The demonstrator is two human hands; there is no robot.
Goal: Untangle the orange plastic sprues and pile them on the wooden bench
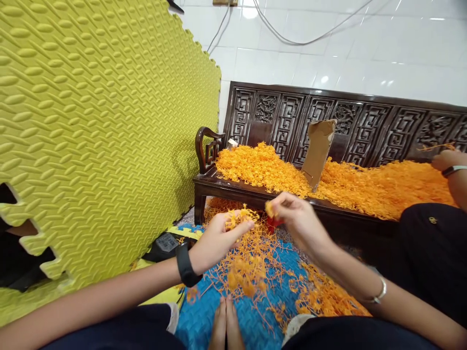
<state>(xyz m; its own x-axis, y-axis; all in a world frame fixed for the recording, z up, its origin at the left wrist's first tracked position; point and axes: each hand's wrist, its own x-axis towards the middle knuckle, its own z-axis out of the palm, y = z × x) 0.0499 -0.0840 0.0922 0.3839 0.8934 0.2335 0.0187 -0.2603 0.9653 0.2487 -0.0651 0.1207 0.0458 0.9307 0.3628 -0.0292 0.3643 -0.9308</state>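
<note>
My left hand point(223, 237), with a black band on its wrist, is closed around a small bunch of orange branched plastic pieces point(242, 217). To its right, my right hand point(299, 221) pinches a small yellow-orange piece point(270, 209) between thumb and fingertips. A red object point(273, 224) shows just under the right fingers; blur hides what it is and whether it is held. Below both hands, a blurred orange clump point(247, 276) hangs or lies above loose orange stems point(255, 248) strewn over the blue foam mat point(197, 318).
A dark carved wooden bench point(248, 190) bears heaped orange pieces point(262, 167), divided by an upright cardboard sheet point(319, 150). Yellow foam matting point(109, 121) rises at left. Another person's hand point(448, 159) is at far right. A black item point(168, 245) lies near my left wrist.
</note>
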